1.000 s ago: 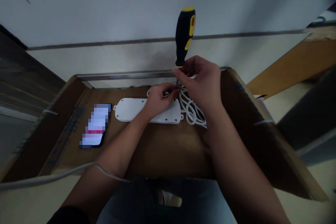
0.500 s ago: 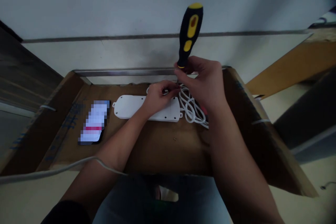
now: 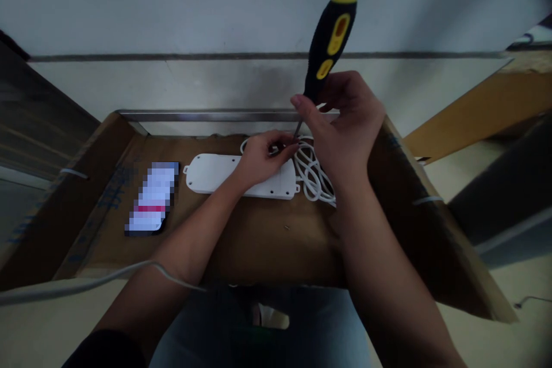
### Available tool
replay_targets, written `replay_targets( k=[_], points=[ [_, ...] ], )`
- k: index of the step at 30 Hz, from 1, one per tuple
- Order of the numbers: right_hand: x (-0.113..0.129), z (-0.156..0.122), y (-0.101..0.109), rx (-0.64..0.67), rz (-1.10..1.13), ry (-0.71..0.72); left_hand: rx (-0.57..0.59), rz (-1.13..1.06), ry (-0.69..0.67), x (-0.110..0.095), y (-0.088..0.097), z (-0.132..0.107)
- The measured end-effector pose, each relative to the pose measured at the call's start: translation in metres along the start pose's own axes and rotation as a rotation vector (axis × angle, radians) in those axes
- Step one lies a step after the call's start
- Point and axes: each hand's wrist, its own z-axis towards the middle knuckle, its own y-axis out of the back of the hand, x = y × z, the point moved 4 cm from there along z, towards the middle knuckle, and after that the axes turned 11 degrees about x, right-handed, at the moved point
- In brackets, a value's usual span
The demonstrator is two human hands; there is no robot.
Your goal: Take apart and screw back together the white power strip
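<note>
A white power strip (image 3: 215, 173) lies face down on a cardboard sheet (image 3: 259, 236), its white cord (image 3: 317, 175) coiled at its right end. My left hand (image 3: 263, 158) rests on the strip's right end, fingers pinched at the screwdriver's tip. My right hand (image 3: 345, 121) grips the lower handle of a black and yellow screwdriver (image 3: 330, 43). The tool stands tilted to the right, with its thin shaft pointing down at the strip's far right corner.
A phone (image 3: 152, 198) lies on the cardboard left of the strip. A small screw (image 3: 286, 227) sits on the cardboard in front of the strip. A metal rail (image 3: 207, 115) runs along the back edge. A thin white cable (image 3: 86, 282) crosses my left forearm.
The screwdriver's handle has tipped further right and risen, and my right hand has lifted with it. My left hand stays on the strip's right end.
</note>
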Motion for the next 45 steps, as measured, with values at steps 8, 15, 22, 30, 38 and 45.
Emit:
replay_targets(
  k=[8, 15, 22, 30, 38, 45],
  points=[
    [-0.004, -0.001, -0.002, 0.039, -0.023, 0.002, 0.06, 0.014, 0.057, 0.003, 0.001, 0.001],
    [-0.001, 0.0, -0.001, 0.04, -0.002, 0.022, 0.058, -0.029, 0.102, 0.007, 0.001, 0.002],
    [0.0, 0.0, 0.0, 0.032, 0.008, -0.015, 0.045, -0.034, 0.121, 0.01, 0.0, 0.002],
    [0.001, -0.001, 0.002, 0.023, 0.043, -0.002, 0.044, -0.014, 0.114, 0.012, 0.0, 0.003],
    [-0.001, 0.001, 0.002, -0.018, 0.042, 0.043, 0.047, -0.034, 0.139, 0.013, -0.001, 0.002],
    [-0.004, 0.001, 0.002, -0.036, 0.075, 0.058, 0.026, 0.004, 0.143, 0.011, 0.0, 0.002]
  ],
)
